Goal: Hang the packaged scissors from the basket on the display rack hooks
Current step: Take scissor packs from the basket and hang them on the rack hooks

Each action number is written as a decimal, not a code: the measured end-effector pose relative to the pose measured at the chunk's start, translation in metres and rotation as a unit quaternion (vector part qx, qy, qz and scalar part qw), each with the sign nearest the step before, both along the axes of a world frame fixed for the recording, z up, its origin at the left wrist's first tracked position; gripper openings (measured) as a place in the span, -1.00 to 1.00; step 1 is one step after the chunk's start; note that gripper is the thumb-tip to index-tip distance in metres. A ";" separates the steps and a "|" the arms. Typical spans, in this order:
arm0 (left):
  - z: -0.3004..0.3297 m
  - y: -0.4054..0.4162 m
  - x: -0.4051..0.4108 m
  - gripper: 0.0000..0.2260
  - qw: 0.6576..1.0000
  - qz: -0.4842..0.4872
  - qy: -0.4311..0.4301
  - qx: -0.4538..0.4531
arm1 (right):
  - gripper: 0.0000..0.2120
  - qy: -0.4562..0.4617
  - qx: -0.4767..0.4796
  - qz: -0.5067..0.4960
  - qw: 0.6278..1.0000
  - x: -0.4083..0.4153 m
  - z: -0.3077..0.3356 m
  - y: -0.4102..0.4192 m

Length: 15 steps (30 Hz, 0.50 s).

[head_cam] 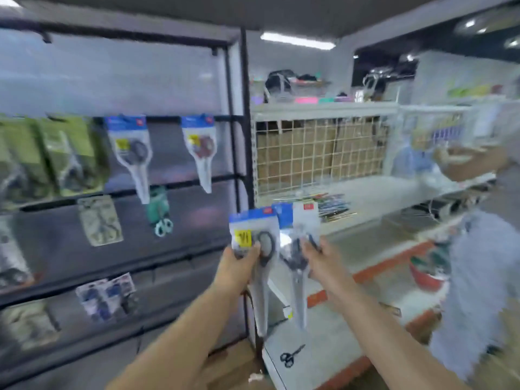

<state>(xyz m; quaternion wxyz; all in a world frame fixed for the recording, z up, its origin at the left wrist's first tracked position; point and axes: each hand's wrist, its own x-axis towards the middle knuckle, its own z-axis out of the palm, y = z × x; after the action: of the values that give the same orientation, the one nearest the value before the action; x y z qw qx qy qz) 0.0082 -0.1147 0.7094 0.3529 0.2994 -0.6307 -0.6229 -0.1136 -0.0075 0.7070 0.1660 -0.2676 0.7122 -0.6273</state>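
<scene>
My left hand grips a packaged pair of scissors with a blue header and a yellow label, held upright. My right hand holds a second scissors package right beside it. Both packs are in front of the right edge of the dark display rack. Two matching packs hang from rack hooks, one at the centre and one further right. The basket is not in view.
Green packs and other small packs hang on the left of the rack. To the right are white shelves with a wire grid. Loose black scissors lie on the low shelf. Another person stands at the right edge.
</scene>
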 end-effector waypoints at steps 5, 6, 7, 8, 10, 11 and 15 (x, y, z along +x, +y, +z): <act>0.059 -0.013 0.074 -0.86 0.997 0.052 0.053 -0.019 | -0.72 -0.020 -0.052 0.065 0.996 0.063 0.060 -0.010; 0.059 -0.016 0.087 -0.79 0.996 0.065 0.058 -0.012 | -0.74 -0.022 -0.052 0.077 0.995 0.075 0.062 -0.011; 0.059 -0.018 0.098 -0.76 0.995 0.076 0.063 -0.005 | -0.74 -0.028 -0.052 0.087 0.995 0.085 0.061 -0.013; 0.056 -0.019 0.110 -0.77 0.994 0.087 0.065 0.003 | -0.74 -0.037 -0.049 0.097 0.993 0.096 0.059 -0.017; 0.046 -0.024 0.130 -0.78 0.992 0.108 0.058 0.027 | -0.77 -0.056 -0.044 0.115 0.991 0.117 0.052 -0.022; 0.039 -0.026 0.139 -0.78 0.991 0.116 0.052 0.037 | -0.78 -0.064 -0.041 0.122 0.990 0.125 0.048 -0.025; 0.013 -0.039 0.169 -0.74 0.989 0.134 0.020 0.052 | -0.65 -0.099 -0.019 0.134 0.986 0.145 0.027 -0.045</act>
<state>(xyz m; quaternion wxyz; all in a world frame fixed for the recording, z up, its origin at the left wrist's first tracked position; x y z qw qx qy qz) 0.1774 -0.1542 0.7225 0.4297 0.3868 -0.5443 -0.6079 0.0316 -0.0522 0.7342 0.3130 -0.3001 0.6382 -0.6362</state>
